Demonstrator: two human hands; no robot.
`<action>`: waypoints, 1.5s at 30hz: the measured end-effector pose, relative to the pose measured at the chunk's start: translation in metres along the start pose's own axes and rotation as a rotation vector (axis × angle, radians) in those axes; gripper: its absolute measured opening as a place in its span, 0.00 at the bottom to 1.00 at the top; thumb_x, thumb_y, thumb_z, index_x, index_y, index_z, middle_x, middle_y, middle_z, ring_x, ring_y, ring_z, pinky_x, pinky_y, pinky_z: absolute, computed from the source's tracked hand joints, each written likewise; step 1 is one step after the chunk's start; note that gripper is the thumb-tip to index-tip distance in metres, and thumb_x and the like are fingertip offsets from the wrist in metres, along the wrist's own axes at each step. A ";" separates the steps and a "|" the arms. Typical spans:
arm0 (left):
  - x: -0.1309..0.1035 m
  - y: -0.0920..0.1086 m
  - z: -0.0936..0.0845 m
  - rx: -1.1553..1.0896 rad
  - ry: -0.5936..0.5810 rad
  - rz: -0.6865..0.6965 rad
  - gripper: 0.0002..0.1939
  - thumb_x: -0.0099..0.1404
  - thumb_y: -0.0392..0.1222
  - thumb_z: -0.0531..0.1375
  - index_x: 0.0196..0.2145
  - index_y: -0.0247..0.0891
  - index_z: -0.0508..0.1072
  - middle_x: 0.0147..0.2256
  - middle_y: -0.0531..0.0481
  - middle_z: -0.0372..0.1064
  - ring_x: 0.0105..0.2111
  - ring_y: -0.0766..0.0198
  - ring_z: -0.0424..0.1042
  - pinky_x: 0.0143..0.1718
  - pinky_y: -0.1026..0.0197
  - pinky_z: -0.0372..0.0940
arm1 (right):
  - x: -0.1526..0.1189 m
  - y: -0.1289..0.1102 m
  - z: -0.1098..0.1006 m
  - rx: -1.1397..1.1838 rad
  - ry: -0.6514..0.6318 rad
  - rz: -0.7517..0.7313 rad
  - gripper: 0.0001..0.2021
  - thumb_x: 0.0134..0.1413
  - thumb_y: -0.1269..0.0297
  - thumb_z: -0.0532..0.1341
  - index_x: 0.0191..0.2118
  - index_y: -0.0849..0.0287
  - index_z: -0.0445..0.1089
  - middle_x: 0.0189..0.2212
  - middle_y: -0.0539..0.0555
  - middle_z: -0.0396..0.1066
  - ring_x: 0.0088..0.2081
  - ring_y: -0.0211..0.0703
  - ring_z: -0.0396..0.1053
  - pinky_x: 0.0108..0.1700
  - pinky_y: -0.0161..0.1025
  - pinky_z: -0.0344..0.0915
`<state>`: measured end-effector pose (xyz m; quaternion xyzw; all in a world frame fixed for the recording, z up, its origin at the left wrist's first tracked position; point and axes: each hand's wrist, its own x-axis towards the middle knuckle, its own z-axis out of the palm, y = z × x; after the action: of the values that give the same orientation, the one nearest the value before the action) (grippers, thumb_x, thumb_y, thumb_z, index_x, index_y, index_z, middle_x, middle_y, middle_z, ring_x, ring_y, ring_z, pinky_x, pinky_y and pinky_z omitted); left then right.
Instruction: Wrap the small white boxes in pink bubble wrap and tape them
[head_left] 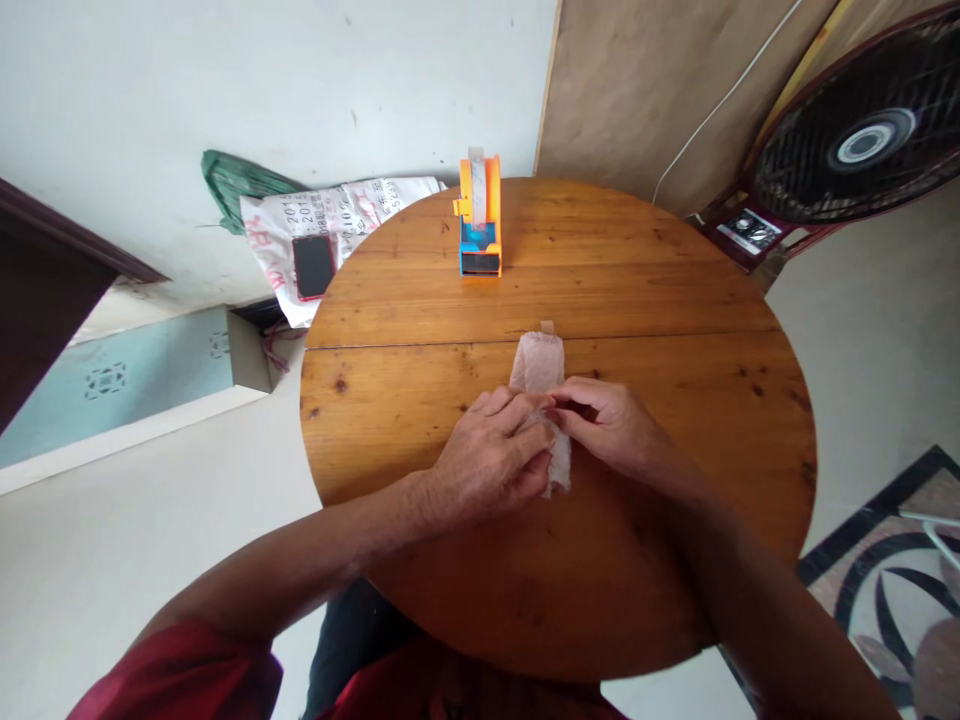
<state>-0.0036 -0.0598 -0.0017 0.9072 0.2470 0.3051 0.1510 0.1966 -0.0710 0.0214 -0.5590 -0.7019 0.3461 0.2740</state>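
A narrow, pinkish-white bundle of what looks like bubble wrap [540,360] lies lengthwise on the round wooden table [390,400]. My left hand [499,445] rests across its middle, fingers curled over and pressing it. From the right, my right hand [611,425] pinches at the wrap's middle with thumb and forefinger, close to the left fingertips. Whether a bit of tape is also in that pinch is hidden. A small piece of clear tape [547,327] shows at the bundle's far end. Both hands cover the centre of the bundle.
An orange and blue tape dispenser [480,225] stands near the table's far edge. Beyond the left edge, a dark phone [313,267] lies on a printed white sack [262,225]. At the far right is a large fan [862,140].
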 end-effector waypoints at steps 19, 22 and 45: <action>0.002 -0.002 0.003 -0.139 -0.012 0.016 0.05 0.65 0.32 0.55 0.35 0.37 0.70 0.41 0.44 0.76 0.42 0.59 0.71 0.46 0.55 0.70 | 0.024 0.024 -0.022 0.021 0.211 0.394 0.12 0.56 0.57 0.62 0.39 0.61 0.75 0.25 0.52 0.76 0.19 0.36 0.68 0.21 0.34 0.61; 0.001 -0.004 0.005 -0.149 -0.011 0.025 0.04 0.64 0.33 0.55 0.35 0.37 0.70 0.42 0.43 0.75 0.42 0.59 0.71 0.47 0.54 0.70 | 0.039 0.016 -0.026 -0.005 0.099 0.470 0.13 0.57 0.55 0.63 0.30 0.60 0.72 0.21 0.52 0.73 0.16 0.35 0.65 0.17 0.33 0.58; 0.002 -0.004 0.002 -0.151 0.027 0.036 0.04 0.64 0.32 0.56 0.36 0.38 0.68 0.44 0.43 0.77 0.43 0.58 0.74 0.47 0.53 0.71 | 0.033 0.019 -0.017 0.470 0.114 0.446 0.11 0.46 0.58 0.67 0.32 0.57 0.68 0.20 0.47 0.70 0.17 0.34 0.64 0.13 0.32 0.49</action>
<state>-0.0019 -0.0557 -0.0039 0.8934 0.2088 0.3377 0.2103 0.2134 -0.0328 0.0163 -0.6390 -0.4466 0.5184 0.3516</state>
